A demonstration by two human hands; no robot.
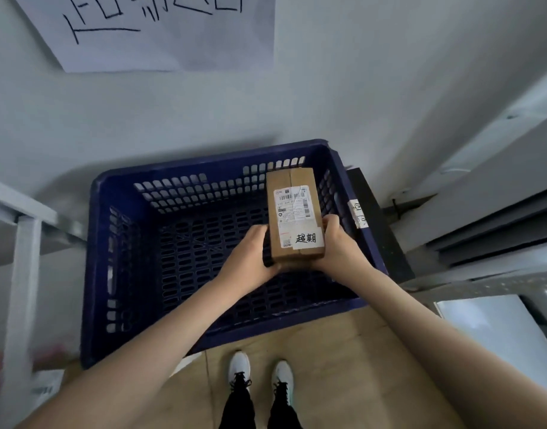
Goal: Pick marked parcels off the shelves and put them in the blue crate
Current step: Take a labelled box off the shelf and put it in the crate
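Note:
A brown cardboard parcel (293,212) with a white shipping label and black handwritten characters is held over the right side of the blue crate (117,212). My left hand (250,255) grips its near left corner, fingers curled under it. On the parcel's near right edge my right hand (337,243) grips it, thumb on top. The crate is a perforated plastic bin standing on the floor against the wall; nothing else lies on its visible bottom.
A white paper sign (160,29) with handwriting hangs on the wall above the crate. Grey metal shelf frames stand at the left (21,249) and right (489,264). My two white shoes (259,373) stand on the wooden floor just before the crate.

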